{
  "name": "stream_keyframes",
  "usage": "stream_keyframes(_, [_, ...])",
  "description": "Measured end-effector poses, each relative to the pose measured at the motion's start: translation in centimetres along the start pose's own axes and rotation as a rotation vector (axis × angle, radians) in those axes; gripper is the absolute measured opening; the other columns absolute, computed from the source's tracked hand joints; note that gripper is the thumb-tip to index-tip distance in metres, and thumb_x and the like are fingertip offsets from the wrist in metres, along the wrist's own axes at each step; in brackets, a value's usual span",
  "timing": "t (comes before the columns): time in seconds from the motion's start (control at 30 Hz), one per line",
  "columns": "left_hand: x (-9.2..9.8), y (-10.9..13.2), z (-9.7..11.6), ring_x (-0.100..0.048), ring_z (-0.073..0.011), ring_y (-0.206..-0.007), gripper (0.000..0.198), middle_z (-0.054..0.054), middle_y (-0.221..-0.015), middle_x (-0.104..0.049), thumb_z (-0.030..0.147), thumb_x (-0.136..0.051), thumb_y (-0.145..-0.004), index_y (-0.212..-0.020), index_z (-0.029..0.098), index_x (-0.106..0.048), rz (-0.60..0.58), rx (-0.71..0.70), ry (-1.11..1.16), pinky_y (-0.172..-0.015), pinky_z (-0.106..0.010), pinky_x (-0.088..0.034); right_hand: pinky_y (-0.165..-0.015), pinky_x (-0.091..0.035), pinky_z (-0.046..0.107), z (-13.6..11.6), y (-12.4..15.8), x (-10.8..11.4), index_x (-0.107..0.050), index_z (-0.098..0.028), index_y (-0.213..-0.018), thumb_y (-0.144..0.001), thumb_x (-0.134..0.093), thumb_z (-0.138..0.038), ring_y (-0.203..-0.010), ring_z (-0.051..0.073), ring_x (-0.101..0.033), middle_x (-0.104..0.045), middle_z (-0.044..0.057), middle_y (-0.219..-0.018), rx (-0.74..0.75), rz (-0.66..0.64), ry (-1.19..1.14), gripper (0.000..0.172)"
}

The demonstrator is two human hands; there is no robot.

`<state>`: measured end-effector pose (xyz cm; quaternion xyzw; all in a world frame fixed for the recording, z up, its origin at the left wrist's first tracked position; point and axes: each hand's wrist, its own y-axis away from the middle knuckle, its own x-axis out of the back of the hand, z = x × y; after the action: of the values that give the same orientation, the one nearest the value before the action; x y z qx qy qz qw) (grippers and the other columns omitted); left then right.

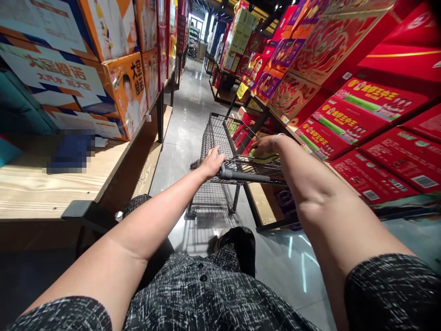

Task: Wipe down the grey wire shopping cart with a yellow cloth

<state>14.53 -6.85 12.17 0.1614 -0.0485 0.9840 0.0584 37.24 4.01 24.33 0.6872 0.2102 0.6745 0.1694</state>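
Observation:
A black wire shopping cart [245, 175] stands in the aisle in front of me, tilted in my view. My left hand [212, 164] is closed over the left end of its grey handle, where the handle meets the basket's side. Reaching over the handle into the right part of the basket, my right hand [264, 145] has its fingers bent around a yellow-green item [263, 157]. The hand and the cart's wires partly cover that item, so its kind cannot be made out. A pale band circles my right wrist.
Stacked red gift boxes [361, 112] crowd the shelf on the right, close to my right arm. Orange and white drink cartons [126, 99] fill the left shelf, above a wooden ledge [51, 191]. The grey tiled floor [193, 87] runs ahead between the shelves.

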Motion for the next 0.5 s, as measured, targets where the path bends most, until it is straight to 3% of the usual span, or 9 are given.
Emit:
stream_keyframes(0.13, [0.0,-0.1,-0.2,-0.035,-0.0319,-0.151,0.069,-0.015,-0.162,-0.037,0.037,-0.045,-0.094,-0.158,0.015,-0.034,0.025,0.001,0.047,-0.127,-0.045,-0.025,-0.08,-0.058,0.032,-6.4,-0.7,-0.8,-0.076,-0.025,-0.111,-0.069,-0.086,-0.037,-0.083,0.019,-0.068,-0.076,0.001,-0.093,0.34,-0.023,-0.055,0.044])
stream_keyframes(0.23, [-0.1,-0.1,-0.3,-0.035,-0.0303,-0.152,0.075,-0.013,-0.161,-0.039,0.035,-0.048,-0.092,-0.162,0.017,-0.027,0.054,-0.011,0.095,-0.127,-0.046,-0.024,-0.079,-0.055,0.025,-6.9,-0.5,-0.8,-0.072,-0.027,-0.122,-0.076,-0.08,-0.026,-0.085,0.016,-0.067,-0.076,-0.001,-0.102,0.406,-0.026,-0.08,0.047])
stream_keyframes(0.3, [0.0,-0.1,-0.4,-0.034,-0.029,-0.152,0.074,-0.012,-0.16,-0.042,0.033,-0.048,-0.091,-0.161,0.018,-0.03,0.067,-0.026,0.099,-0.127,-0.045,-0.023,-0.075,-0.052,0.022,-4.4,0.0,-0.5,-0.074,-0.025,-0.118,-0.076,-0.075,-0.014,-0.078,0.012,-0.064,-0.075,-0.001,-0.096,0.223,-0.008,0.009,0.043])
stream_keyframes(0.4, [0.2,0.0,-0.3,-0.036,-0.0284,-0.151,0.067,-0.01,-0.158,-0.045,0.033,-0.046,-0.091,-0.156,0.02,-0.042,0.059,-0.042,0.081,-0.127,-0.043,-0.024,-0.072,-0.047,0.021,2.2,1.8,-0.3,-0.078,-0.015,-0.104,-0.077,-0.062,0.001,-0.067,0.008,-0.057,-0.071,-0.001,-0.081,-0.129,0.122,0.109,0.035])
stream_keyframes(0.5, [0.3,0.0,-0.4,-0.037,-0.0275,-0.15,0.061,-0.011,-0.156,-0.046,0.032,-0.044,-0.092,-0.15,0.018,-0.051,0.045,-0.067,0.06,-0.127,-0.041,-0.026,-0.07,-0.046,0.026,9.3,4.7,-1.3,-0.073,-0.008,-0.114,-0.082,-0.057,-0.001,-0.067,0.011,-0.058,-0.07,0.007,-0.087,-0.288,0.285,0.115,0.037])
